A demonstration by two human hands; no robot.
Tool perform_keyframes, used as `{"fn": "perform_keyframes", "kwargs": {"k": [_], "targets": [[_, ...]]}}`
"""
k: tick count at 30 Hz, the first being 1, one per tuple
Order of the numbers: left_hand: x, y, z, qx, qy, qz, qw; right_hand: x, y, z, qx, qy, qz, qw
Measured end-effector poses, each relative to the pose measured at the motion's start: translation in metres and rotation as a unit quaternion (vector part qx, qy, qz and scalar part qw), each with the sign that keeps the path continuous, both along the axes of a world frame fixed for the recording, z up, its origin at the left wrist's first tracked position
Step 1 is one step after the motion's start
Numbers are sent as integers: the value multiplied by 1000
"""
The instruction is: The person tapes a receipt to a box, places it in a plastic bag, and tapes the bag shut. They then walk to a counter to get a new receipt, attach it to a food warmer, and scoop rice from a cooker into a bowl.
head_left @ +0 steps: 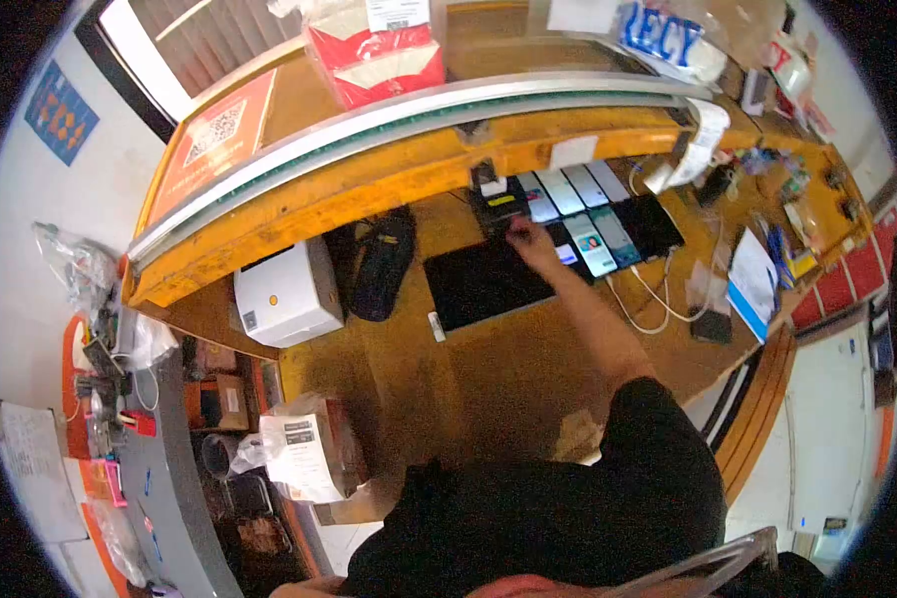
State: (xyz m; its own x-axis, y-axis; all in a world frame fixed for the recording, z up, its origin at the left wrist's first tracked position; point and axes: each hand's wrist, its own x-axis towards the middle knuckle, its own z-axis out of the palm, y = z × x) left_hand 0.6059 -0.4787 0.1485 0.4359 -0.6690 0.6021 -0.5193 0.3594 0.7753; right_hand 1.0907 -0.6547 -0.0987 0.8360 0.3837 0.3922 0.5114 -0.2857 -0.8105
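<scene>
My right hand point(531, 244) reaches over the back of the wooden desk, its fingers bent together at the lower edge of a black device point(498, 202) with a yellow label. Whatever the fingertips hold, if anything, is too small to make out. Below and left of the hand lies a dark flat mat point(488, 284). Right beside it are several phones with lit screens, among them one with a green and white display point(595, 249). My left hand is not visible; only a bit of skin shows at the bottom left edge.
A white box-shaped device point(289, 297) and a black pouch point(383, 264) stand under the wooden shelf point(369, 179). A wrapped package point(309, 448) sits at the near left. White cables point(658, 314) and a blue and white packet point(752, 284) lie at the right.
</scene>
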Motion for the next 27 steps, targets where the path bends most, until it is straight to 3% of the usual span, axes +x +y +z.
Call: {"fn": "perform_keyframes", "kwargs": {"k": [1,3,4,9,16,19,23,25,27], "targets": [[-2,0,-4,5,17,22,1000,-3,11,66,-20,193,13,981],[-7,-2,-13,22,58,75,995,95,45,-4,81,78,29,993],[-11,-2,-17,32,84,108,990,109,57,-7,35,94,-30,995],[-47,-22,-46,67,267,285,918,134,64,10,-65,97,-59,991],[-127,-78,-113,4,467,464,752,139,3,28,-34,138,20,990],[-161,-108,-139,-35,493,505,707,109,-22,44,1,191,76,979],[-197,-145,-176,-76,512,531,671,3,-41,99,8,268,211,940],[-212,-160,-193,-92,516,532,665,-65,-49,126,-33,300,307,903],[-230,-174,-217,-96,520,526,666,-147,-54,150,-118,316,448,828]]}}
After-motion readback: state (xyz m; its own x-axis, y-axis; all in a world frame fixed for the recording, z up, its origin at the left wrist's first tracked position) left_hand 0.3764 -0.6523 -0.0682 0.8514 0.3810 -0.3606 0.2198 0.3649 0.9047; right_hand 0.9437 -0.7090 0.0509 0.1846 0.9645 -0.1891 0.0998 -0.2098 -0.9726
